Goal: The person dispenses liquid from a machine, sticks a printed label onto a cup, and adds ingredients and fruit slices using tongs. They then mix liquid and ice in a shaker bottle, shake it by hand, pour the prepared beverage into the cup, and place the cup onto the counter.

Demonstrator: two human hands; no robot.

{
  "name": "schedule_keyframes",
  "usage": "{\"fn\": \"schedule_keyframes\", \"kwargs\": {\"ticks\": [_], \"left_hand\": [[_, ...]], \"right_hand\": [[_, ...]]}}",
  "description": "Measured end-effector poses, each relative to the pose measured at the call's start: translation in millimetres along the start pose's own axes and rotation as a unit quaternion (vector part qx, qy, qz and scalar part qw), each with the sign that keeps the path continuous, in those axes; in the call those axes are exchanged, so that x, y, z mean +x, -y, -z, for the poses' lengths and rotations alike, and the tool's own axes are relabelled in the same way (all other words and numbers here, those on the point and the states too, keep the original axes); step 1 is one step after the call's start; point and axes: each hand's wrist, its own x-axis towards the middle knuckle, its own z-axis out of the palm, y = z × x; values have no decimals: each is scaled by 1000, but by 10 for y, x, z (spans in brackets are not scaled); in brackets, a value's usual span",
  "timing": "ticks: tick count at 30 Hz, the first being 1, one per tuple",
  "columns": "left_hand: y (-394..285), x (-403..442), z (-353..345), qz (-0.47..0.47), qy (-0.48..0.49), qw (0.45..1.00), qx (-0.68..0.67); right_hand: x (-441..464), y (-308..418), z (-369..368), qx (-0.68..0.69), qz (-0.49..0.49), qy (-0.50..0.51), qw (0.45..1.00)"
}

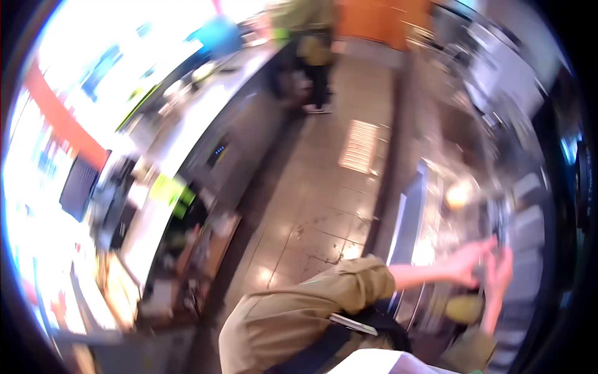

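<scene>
Both my hands are close together over the metal counter (427, 230) at the right. My left hand (464, 265) reaches in from a brown sleeve, its fingers blurred by motion. Beside it, my right hand (497, 274) points upward in the view, with its fingertips near those of my left hand. Whether either hand holds something cannot be made out. A yellow round thing (464, 308) lies just below my hands, and grey containers (528, 234) line the right side.
Tiled floor (324, 206) runs up the middle, with a bright grate (359, 146). A person (308, 50) stands at the far end. On the left is a long white counter (202, 118) with cluttered items and a dark screen (80, 187). A sink basin (461, 128) is at the upper right.
</scene>
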Motion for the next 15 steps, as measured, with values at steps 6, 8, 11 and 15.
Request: {"fn": "schedule_keyframes", "kwargs": {"ticks": [6, 8, 11, 15], "left_hand": [[7, 98, 198, 61, 64, 995, -48], [-25, 106, 219, 63, 67, 995, -38], [44, 53, 197, 41, 62, 997, -16], [-102, 105, 257, 87, 92, 992, -27]], "right_hand": [[103, -31, -58, -151, 71, 63, 984], [129, -106, -59, -145, 71, 98, 982], [140, 270, 88, -148, 99, 124, 976], [233, 268, 174, -2, 25, -29, 999]]}}
